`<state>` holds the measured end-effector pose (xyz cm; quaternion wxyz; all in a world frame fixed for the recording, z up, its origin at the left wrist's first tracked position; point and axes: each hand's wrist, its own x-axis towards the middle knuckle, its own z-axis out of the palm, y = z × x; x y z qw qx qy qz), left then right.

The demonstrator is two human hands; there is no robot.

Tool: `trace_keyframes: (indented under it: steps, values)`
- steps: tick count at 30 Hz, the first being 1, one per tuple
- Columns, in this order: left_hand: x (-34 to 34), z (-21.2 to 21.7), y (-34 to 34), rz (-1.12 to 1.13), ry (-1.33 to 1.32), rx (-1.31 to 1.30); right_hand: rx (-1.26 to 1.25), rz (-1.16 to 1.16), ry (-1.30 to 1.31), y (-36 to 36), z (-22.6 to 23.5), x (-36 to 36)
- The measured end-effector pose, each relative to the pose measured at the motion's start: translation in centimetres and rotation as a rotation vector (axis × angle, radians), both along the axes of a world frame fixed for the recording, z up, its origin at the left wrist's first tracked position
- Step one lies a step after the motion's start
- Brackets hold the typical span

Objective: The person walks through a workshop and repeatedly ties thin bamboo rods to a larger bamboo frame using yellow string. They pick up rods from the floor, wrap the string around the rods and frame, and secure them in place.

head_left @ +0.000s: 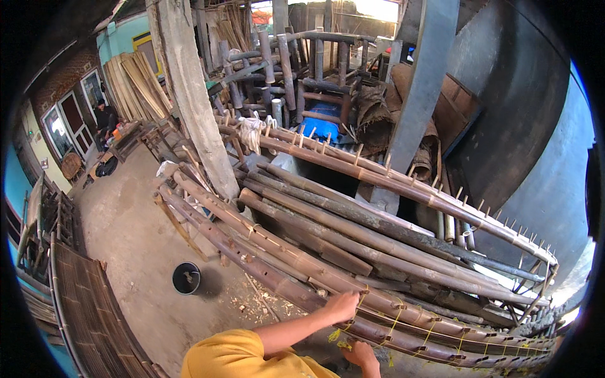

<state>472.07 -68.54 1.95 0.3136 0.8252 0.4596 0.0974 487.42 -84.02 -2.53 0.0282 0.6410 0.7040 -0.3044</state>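
Two long brown bamboo poles run side by side toward the lower right, a nearer one [287,288] and a farther one [277,244]. Dark holes dot their sides. Yellow cord [396,318] wraps both poles at intervals on the right part. Over the nearer pole, my left hand [342,307] is closed on yellow cord by the farther pole. Lower down, on the near side of the poles, my right hand [361,354] is closed, its fingertips at a tuft of yellow cord [343,345]. Its finger pads are partly hidden.
A black bucket [186,278] stands on the floor near wood shavings [268,305]. Behind lie more bamboo poles [353,217] and a pegged bamboo rail [403,181]. A concrete post [192,94] rises at left; a slatted bamboo panel [85,302] lies lower left. A person [106,120] sits far back.
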Motion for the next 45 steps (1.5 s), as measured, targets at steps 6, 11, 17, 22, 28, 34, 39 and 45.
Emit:
trace_keyframes:
  steps: [6,11,17,22,28,34,39,45]
  values:
    - [-0.4,-3.1,-2.1,-0.064,-0.299,0.030,-0.119,-0.277,0.729,2.3,-1.3,-1.9]
    - [-0.6,-3.0,-1.2,-0.127,-0.163,-0.101,-0.390,-1.047,1.473,2.1,2.0,-3.7]
    - [-0.7,-5.5,-1.4,-0.152,-0.339,0.052,0.277,-0.898,0.919,-1.4,-0.7,-0.6]
    - [-0.6,-5.9,-1.5,-0.148,-0.387,0.072,0.467,-1.000,1.075,4.3,11.0,-6.0]
    - [0.4,-8.2,-1.2,-0.176,-0.433,0.041,0.438,-0.238,0.602,12.1,13.6,-7.7]
    - [-1.3,-4.5,-1.5,-0.063,-0.518,0.038,0.453,-0.058,-0.375,18.2,7.9,-0.1]
    - [-3.1,-2.6,-1.5,-0.086,-0.483,-0.090,0.133,-0.443,0.791,18.7,7.2,0.4]
    - [-1.9,-4.3,-1.5,-0.099,-0.637,-0.023,0.044,-0.269,0.900,6.5,4.5,4.4]
